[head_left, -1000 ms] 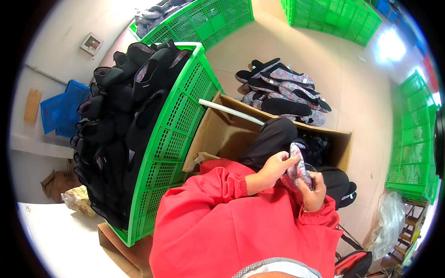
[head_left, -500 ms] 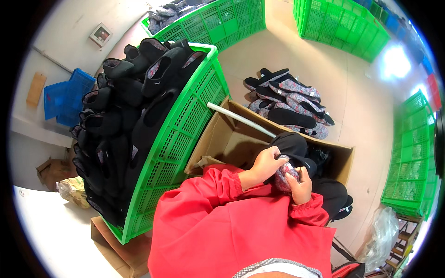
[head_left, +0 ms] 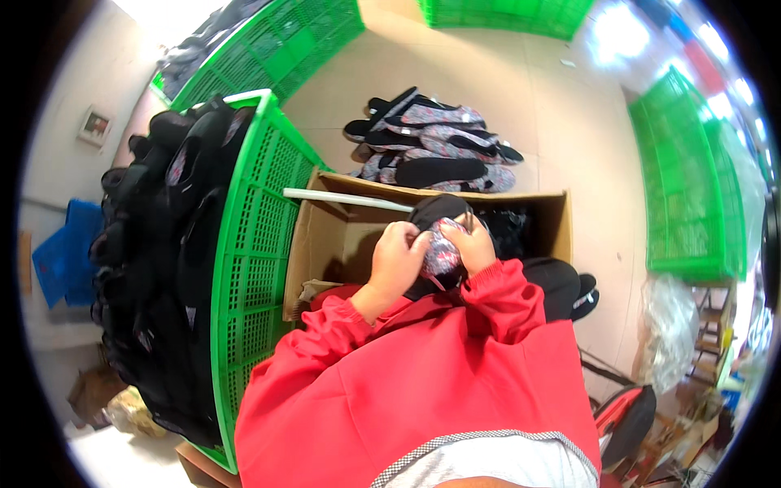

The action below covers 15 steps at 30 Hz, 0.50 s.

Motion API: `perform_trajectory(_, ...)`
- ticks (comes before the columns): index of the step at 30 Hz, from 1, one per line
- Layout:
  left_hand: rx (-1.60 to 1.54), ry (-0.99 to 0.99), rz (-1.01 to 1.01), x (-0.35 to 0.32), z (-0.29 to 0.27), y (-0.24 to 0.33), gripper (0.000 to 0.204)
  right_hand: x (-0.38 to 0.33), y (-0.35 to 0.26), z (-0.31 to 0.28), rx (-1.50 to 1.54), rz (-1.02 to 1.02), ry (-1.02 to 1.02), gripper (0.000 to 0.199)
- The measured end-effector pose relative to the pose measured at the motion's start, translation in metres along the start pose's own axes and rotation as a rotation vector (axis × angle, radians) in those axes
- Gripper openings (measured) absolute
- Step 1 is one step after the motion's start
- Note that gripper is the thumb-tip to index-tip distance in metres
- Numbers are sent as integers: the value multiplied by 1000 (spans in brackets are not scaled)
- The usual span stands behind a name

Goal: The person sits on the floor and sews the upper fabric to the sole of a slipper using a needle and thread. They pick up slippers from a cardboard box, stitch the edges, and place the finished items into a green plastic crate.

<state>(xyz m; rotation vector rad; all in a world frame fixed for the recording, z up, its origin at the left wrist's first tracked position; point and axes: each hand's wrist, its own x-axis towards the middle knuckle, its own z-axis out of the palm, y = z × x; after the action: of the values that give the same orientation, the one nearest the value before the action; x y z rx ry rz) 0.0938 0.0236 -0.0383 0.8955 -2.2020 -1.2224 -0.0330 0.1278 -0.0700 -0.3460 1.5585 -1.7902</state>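
In front of my body, both hands hold a fabric shoe point(head_left: 440, 254) with a grey-and-red pattern. My left hand point(head_left: 394, 260) pinches its left side, fingers closed. My right hand point(head_left: 474, 245) grips its right side, the thumb pressed onto the patterned cloth. A small dark loop rises by the right fingers; I cannot tell what it belongs to. Below the hands is an open cardboard box point(head_left: 547, 236), with a pale rod point(head_left: 348, 197) lying across its left part. Beyond the box, several black and patterned shoes point(head_left: 439, 172) lie piled on the floor.
To the left, a green crate point(head_left: 259, 236) is heaped with black shoes point(head_left: 163, 244). More green crates stand at the far left point(head_left: 277, 53), far middle point(head_left: 504, 15) and right point(head_left: 687, 179). Clear plastic point(head_left: 669, 333) hangs at the right, and a red-and-black bag point(head_left: 630, 419) sits near my right side.
The view has swung right, so everything sits farther left in it. Both hands stay on the shoe, which has turned; my right hand has moved higher up its side.
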Motion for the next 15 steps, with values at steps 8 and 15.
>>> perform_trajectory(8, -954, -297, -498, -15, 1, -36, 6, 23, 2, -2, 197, 207, -39, 14)
perform_trajectory(15, -690, -169, -333, -16, 3, -30, 9, 24, -4, 1, 208, 252, -30, 12)
